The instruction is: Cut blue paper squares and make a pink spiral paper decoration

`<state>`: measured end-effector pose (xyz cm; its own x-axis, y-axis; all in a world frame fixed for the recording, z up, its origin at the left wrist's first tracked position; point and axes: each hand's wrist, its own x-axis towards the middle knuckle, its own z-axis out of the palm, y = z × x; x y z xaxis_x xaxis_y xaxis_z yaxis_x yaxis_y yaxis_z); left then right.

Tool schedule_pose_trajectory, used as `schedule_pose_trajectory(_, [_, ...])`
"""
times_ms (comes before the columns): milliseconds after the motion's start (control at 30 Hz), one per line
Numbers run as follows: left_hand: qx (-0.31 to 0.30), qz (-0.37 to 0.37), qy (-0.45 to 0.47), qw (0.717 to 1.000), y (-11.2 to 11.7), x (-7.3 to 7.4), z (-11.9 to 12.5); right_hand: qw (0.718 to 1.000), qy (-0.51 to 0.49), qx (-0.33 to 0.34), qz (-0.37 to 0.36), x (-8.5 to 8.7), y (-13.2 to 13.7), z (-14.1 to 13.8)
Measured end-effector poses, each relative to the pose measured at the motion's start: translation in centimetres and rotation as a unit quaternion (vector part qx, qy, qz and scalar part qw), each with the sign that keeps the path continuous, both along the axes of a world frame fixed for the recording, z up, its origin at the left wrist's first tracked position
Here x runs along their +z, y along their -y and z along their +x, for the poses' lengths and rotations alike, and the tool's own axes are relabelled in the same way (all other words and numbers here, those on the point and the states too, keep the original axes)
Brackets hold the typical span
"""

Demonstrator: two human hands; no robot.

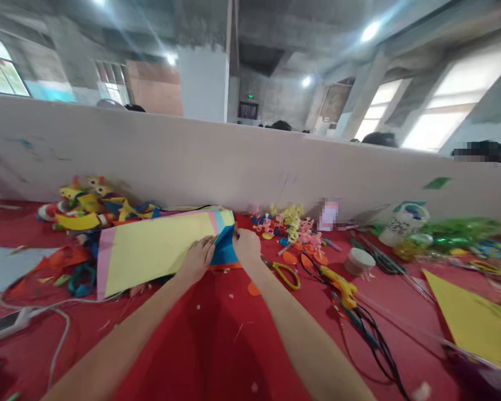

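Note:
A stack of coloured sheets, with a pale yellow sheet (150, 250) on top and pink edges at its left, lies on the red table. At its right end a blue sheet (224, 250) is bent up in a fold. My left hand (199, 257) rests flat on the stack beside the fold, fingers stretched out, their tips near the blue. My right hand (247, 245) is closed, its fingers curled on the right edge of the blue sheet; the fingertips are partly hidden. Right of that hand lie yellow-handled scissors (287, 275).
Yellow stuffed figures (83, 203) are heaped at the back left. Pink and yellow plastic pieces (292, 225) lie behind my right hand. A yellow glue gun (340, 287) with cables, a white roll (359, 262) and a yellow sheet (476, 317) are to the right. A white partition (171, 156) stands behind.

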<state>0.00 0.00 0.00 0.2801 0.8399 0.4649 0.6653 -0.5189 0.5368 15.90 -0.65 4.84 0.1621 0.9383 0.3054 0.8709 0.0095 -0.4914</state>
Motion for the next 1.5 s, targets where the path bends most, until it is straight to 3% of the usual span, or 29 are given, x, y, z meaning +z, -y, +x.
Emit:
schedule_pose_trajectory(133, [0.030, -0.005, 0.030, 0.999, -0.2, 0.2, 0.0, 1.000, -0.005, 0.012, 0.012, 1.3, -0.7, -0.3])
schedule_pose_trajectory(233, [0.096, -0.017, 0.077, 0.992, -0.7, 0.4, -0.5, 0.999, -0.013, 0.031, 0.031, 2.7, -1.0, -0.2])
schedule_pose_trajectory(367, [0.189, -0.023, 0.150, 0.970, -1.7, 1.2, -1.4, 0.997, -0.019, 0.035, 0.071, 5.0, -1.2, 0.6])
schedule_pose_trajectory(467, [0.209, -0.029, 0.184, 0.960, -2.2, 1.9, -1.6, 0.994, -0.019, 0.022, 0.102, 7.2, -0.9, 1.9])
schedule_pose_trajectory(567, [0.188, -0.052, 0.197, 0.961, -2.0, 2.2, -1.3, 0.983, -0.018, 0.024, 0.178, 10.4, 0.7, 3.3])
schedule_pose_trajectory(700, [0.110, -0.099, 0.194, 0.970, -1.0, 2.3, -0.3, 0.934, -0.082, 0.087, 0.338, 15.7, 5.3, 5.0])
schedule_pose_trajectory(800, [0.055, -0.126, 0.198, 0.970, 0.0, 2.8, 0.4, 0.921, -0.182, 0.209, 0.272, 18.6, 9.4, 6.0])
schedule_pose_trajectory(900, [-0.001, -0.173, 0.221, 0.960, 0.7, 3.7, 1.0, 0.891, -0.299, 0.312, 0.139, 19.5, 12.3, 7.4])
schedule_pose_trajectory(967, [-0.083, -0.259, 0.286, 0.919, 1.2, 4.1, 1.2, 0.866, -0.378, 0.315, 0.087, 19.1, 12.9, 8.7])
schedule_pose_trajectory(1067, [-0.196, -0.359, 0.386, 0.827, 2.2, 4.2, 1.2, 0.842, -0.462, 0.278, 0.031, 17.2, 11.6, 10.7])
schedule_pose_trajectory(1200, [-0.292, -0.389, 0.403, 0.775, 3.9, 4.3, 1.1, 0.815, -0.539, 0.211, -0.029, 12.8, 7.9, 12.0])
schedule_pose_trajectory(1300, [-0.291, -0.387, 0.402, 0.778, 4.9, 4.8, 1.5, 0.821, -0.550, 0.153, -0.032, 8.6, 5.3, 12.1])
schedule_pose_trajectory(1400, [-0.211, -0.390, 0.367, 0.818, 5.3, 5.4, 1.9, 0.841, -0.532, 0.097, -0.025, 5.0, 3.7, 12.2])
schedule_pose_trajectory(1500, [-0.163, -0.398, 0.349, 0.833, 5.3, 6.3, 1.6, 0.852, -0.516, 0.064, -0.058, 2.7, 3.5, 12.9])
